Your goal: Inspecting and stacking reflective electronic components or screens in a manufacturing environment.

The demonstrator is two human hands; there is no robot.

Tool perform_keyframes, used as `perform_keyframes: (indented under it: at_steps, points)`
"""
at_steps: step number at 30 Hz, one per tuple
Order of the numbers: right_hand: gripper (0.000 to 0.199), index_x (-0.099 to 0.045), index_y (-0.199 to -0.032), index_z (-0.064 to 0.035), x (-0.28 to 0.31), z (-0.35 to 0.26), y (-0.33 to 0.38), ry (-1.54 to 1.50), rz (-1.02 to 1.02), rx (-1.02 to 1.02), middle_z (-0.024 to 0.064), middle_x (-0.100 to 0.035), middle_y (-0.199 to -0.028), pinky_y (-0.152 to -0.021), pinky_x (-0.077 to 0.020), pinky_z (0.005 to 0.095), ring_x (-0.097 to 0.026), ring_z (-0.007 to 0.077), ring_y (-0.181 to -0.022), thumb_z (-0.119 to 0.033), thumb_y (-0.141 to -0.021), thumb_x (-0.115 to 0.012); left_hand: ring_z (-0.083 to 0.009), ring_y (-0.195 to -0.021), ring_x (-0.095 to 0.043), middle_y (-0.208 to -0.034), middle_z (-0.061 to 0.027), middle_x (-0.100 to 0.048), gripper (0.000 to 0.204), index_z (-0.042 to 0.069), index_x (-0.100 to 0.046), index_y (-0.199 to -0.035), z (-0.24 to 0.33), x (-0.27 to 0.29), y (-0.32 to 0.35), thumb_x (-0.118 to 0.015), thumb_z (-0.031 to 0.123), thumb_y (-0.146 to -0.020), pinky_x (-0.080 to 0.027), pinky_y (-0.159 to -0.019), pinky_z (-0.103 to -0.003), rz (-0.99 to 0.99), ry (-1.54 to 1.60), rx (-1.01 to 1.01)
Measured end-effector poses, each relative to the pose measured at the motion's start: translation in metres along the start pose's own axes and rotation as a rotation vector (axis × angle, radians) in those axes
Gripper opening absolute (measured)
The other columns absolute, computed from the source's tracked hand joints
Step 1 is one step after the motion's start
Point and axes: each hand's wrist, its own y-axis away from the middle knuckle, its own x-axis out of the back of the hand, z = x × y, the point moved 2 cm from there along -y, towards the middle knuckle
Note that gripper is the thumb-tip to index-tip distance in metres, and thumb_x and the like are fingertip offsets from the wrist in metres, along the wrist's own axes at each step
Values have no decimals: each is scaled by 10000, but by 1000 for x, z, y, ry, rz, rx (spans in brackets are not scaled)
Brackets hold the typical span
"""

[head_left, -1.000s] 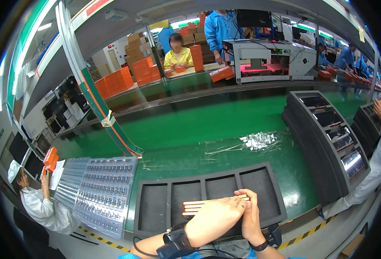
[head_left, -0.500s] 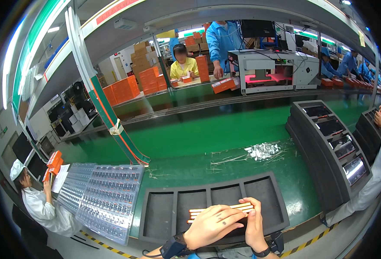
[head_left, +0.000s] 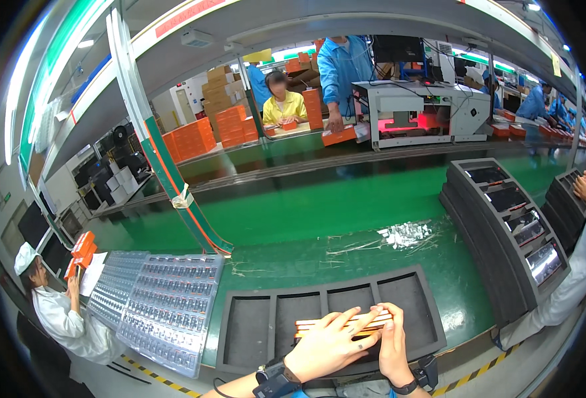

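Observation:
A small stack of thin, flat slabs with orange and pale edges (head_left: 306,326), phone-like in shape, is held between my two hands above the black foam tray (head_left: 248,326). My left hand (head_left: 327,350) lies across the stack's near side, its fingers over the top edges and reaching toward the right hand. Around the stack's right end closes my right hand (head_left: 392,348), thumb and fingers gripping it. The slabs' faces are mostly hidden by my hands. Several recessed compartments divide the tray, and those not covered by my hands hold nothing visible.
Clear plastic trays of small parts (head_left: 170,298) lie at left, beside a person in white (head_left: 74,325). At right rises a pile of black foam trays (head_left: 482,245), its top one holding dark glossy phones (head_left: 544,260). White scraps (head_left: 406,235) litter the green bench (head_left: 286,232).
The left hand's fingers have spread and shifted over the stack. Both hands still hold it. Across the bench, the orange box by the machine has moved slightly left under a person's hand.

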Motion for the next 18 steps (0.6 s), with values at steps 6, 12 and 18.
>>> perform_keyframes:
  at_steps: [6,12,18]
  points:
    - [480,-447,-1342,-7,2,-2,0,61,9,12,149,-577,-1220,-1003,-432,347,-569,222,-1138,-396,-1100,-304,-314,-1296,-521,-1552,-89,-415,544,299,-536,-1416,-6,7,0,-708,297,-900,-472,-998,-479,-173,43,-6]
    - [482,-452,-1331,-13,0,-5,-1,26,-3,24,156,-590,-1235,-1006,-437,352,-586,231,-1135,-410,-1099,-308,-299,-1299,-515,-1526,-90,-443,529,163,-555,-1375,-9,10,9,-710,214,-872,-457,-1022,-444,-122,76,35]
    - [539,-449,-1336,-12,3,-4,0,14,-22,19,165,-593,-1260,-1022,-436,369,-590,235,-1152,-466,-1092,-291,-284,-1277,-535,-1410,-128,-522,324,32,-606,-1113,-9,1,24,-720,204,-863,-435,-1047,-447,-41,-128,-19]
